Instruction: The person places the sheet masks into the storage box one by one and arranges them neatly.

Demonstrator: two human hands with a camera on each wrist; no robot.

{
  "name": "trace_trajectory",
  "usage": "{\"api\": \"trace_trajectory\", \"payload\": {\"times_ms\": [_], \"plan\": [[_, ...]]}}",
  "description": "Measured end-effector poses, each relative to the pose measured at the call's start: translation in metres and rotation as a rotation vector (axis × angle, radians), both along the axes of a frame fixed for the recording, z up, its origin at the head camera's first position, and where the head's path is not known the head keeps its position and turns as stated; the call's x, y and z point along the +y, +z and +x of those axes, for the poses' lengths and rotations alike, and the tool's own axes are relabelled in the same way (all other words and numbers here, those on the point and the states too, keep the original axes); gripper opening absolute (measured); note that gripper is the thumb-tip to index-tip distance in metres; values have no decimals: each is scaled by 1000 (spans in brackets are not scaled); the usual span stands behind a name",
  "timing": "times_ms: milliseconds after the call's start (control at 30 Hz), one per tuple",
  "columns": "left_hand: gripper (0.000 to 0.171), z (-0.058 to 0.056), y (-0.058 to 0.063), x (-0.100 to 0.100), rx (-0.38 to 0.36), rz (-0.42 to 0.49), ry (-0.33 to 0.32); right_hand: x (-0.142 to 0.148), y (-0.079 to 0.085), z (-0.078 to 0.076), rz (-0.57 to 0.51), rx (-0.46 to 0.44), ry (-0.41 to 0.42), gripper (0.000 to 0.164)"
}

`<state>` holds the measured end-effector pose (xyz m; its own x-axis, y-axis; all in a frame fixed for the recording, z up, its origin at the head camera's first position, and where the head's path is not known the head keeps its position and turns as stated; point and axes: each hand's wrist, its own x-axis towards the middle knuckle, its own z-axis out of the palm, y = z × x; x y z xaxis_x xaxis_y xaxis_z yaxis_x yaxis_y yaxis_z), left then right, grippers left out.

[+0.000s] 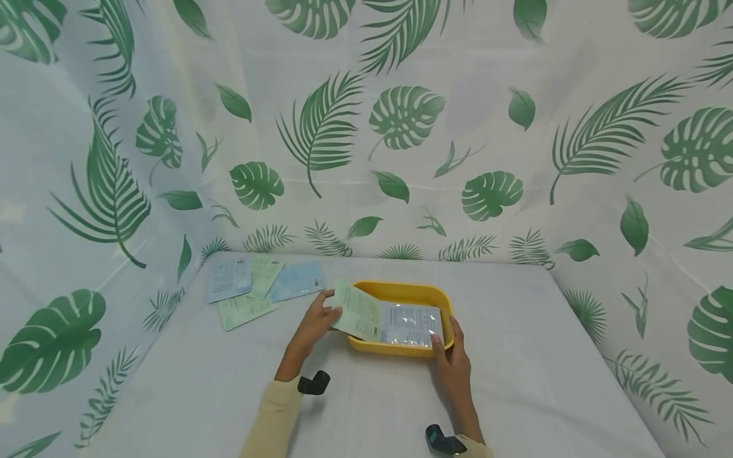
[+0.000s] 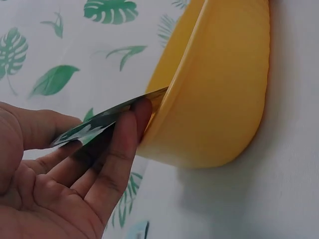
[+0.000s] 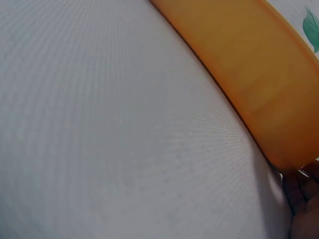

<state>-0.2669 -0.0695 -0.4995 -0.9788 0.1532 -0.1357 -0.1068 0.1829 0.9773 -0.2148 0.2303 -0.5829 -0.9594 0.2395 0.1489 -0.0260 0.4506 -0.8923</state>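
Observation:
My left hand (image 1: 314,323) pinches the left edge of a flat, light green printed packet (image 1: 358,312), thumb on top and fingers beneath. Tilted over the left side of a yellow plastic tub (image 1: 395,349), the packet has its far end inside the rim. In the left wrist view, its shiny edge (image 2: 112,110) meets the tub wall (image 2: 214,99). A pale blue and white packet (image 1: 412,323) lies in the tub, partly covered by the green one. At the tub's front right corner, my right hand (image 1: 455,366) grips the rim with its thumb over the edge.
Left of the tub, several flat packets overlap on the white tabletop (image 1: 366,401): a pale blue packet (image 1: 229,280), a green packet (image 1: 246,310) and a bluer packet (image 1: 298,280) among them. A leaf-printed white curtain (image 1: 332,210) encloses the back and sides.

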Motion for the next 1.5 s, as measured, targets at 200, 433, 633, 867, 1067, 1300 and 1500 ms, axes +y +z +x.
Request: {"api": "trace_trajectory", "payload": {"times_ms": [200,433,633,867,1067,1300,1500], "plan": [[55,-1,-5,14,35,-11,-68,0,0,1,6,-11,3,66],[70,1,-3,30,178,-323,-88,0,-1,2,20,-8,-5,64],[52,3,2,43,231,-456,-49,0,-1,1,19,-10,-11,65],[37,0,-3,56,297,-535,-39,0,0,0,-3,-5,-2,66],[33,-5,-3,63,279,-643,-91,-1,3,-1,-5,-5,3,65],[23,-6,-5,73,348,-830,-125,1,4,-2,2,-2,2,65],[24,0,-7,79,377,-897,-135,1,2,1,-1,-25,-2,66]]}}
